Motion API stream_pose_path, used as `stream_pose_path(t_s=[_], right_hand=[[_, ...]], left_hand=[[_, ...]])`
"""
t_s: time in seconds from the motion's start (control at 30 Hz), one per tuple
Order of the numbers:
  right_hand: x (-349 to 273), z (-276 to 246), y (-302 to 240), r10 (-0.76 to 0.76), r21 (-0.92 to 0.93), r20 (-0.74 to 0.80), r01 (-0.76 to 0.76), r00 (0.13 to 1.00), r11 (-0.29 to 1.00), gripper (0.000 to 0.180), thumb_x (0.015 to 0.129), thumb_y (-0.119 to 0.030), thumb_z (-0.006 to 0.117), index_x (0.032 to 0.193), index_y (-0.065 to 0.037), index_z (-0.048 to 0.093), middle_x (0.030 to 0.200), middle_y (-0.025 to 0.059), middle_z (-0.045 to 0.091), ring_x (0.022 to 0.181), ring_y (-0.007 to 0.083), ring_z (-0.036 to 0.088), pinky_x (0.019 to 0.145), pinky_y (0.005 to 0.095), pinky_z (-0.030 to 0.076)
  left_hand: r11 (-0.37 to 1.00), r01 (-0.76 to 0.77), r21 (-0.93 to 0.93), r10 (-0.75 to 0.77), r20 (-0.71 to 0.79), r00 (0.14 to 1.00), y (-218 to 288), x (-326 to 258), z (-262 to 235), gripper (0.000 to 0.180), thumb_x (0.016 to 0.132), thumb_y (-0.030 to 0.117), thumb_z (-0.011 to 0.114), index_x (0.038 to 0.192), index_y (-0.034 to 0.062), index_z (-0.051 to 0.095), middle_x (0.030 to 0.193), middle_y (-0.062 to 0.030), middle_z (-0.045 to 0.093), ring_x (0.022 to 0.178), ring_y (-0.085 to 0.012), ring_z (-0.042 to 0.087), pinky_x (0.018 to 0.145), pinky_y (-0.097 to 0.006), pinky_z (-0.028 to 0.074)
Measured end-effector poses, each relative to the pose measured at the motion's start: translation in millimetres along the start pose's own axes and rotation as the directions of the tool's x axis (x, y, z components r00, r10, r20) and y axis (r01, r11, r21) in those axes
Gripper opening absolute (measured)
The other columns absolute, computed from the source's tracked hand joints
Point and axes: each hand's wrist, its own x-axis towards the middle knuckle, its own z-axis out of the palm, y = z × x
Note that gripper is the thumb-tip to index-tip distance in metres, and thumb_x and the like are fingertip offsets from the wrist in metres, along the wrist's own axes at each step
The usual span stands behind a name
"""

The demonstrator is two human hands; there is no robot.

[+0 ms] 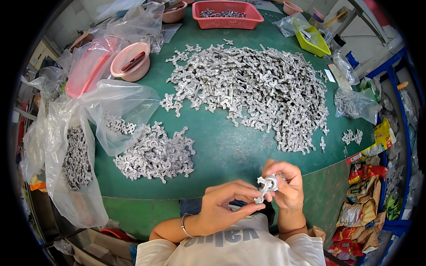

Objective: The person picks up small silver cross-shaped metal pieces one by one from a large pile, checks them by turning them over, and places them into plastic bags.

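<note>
Left hand (pixel 228 201): thumb and fingertips closed on the lower end of a silver metal part (pixel 268 184); a bracelet (pixel 184 225) encircles the wrist.
Right hand (pixel 287 184): thumb and curled fingers clamped on the part's upper end.
Metal part: held between both hands, over the near edge of the green counter (pixel 217 142).
Small pile (pixel 155 153): similar parts, left of the hands.
Large pile (pixel 248 84): similar parts, heaped beyond the hands.
Clear bag (pixel 88 206): at the left edge, containing parts.
Pink basket (pixel 131 72): far left, bearing a red-handled tool (pixel 133 61).
Red tray (pixel 228 23): far side, containing metal pieces.
</note>
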Motion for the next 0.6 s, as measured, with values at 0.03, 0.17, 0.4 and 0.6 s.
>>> stream_pose_path(t_s=[0.03,0.17,0.4,0.6], right_hand=[[-0.2,0.2,0.0,0.005,-0.002,-0.004,-0.005,1.000,1.000,0.025,0.086,-0.014,0.053,0.099,0.007,0.056,0.078,0.0089,0.051,0.051,0.0083,0.046,0.046,0.0194,0.032],[-1.0,1.2,-0.5,0.005,-0.014,-0.006,-0.005,1.000,1.000,0.025,0.086,-0.014,0.054,0.098,0.007,0.056,0.077,0.0089,0.051,0.050,0.0081,0.046,0.046,0.0199,0.032],[-2.3,4.7,-2.5,0.006,-0.007,-0.020,-0.006,1.000,1.000,0.024,0.085,-0.013,0.054,0.096,0.008,0.057,0.076,0.0102,0.052,0.050,0.0089,0.045,0.047,0.0205,0.032],[-2.0,6.2,-1.9,0.012,-0.004,-0.026,-0.012,1.000,1.000,0.024,0.085,-0.013,0.055,0.096,0.008,0.058,0.077,0.0111,0.053,0.051,0.0093,0.046,0.047,0.0209,0.033]], left_hand=[[1.000,0.002,-0.004,-0.002,0.000,1.000,0.3,-0.2,-0.3,0.026,0.069,-0.009,0.068,0.092,-0.0039,0.059,0.092,-0.0154,0.061,0.077,-0.0159,0.063,0.067,-0.024,0.053],[1.000,0.001,-0.003,-0.001,0.018,1.000,0.9,-1.2,-1.9,0.027,0.069,-0.009,0.068,0.094,-0.0040,0.059,0.093,-0.0156,0.061,0.077,-0.0158,0.063,0.066,-0.024,0.053],[0.999,-0.023,-0.024,0.023,-0.005,1.000,0.9,-2.1,-4.6,0.029,0.068,-0.009,0.068,0.095,-0.0043,0.059,0.093,-0.0163,0.061,0.077,-0.0169,0.063,0.067,-0.025,0.054],[1.000,-0.026,-0.012,0.026,0.001,1.000,2.8,-0.9,-6.4,0.029,0.068,-0.009,0.069,0.095,-0.0035,0.059,0.093,-0.0163,0.061,0.079,-0.0175,0.063,0.067,-0.026,0.055]])
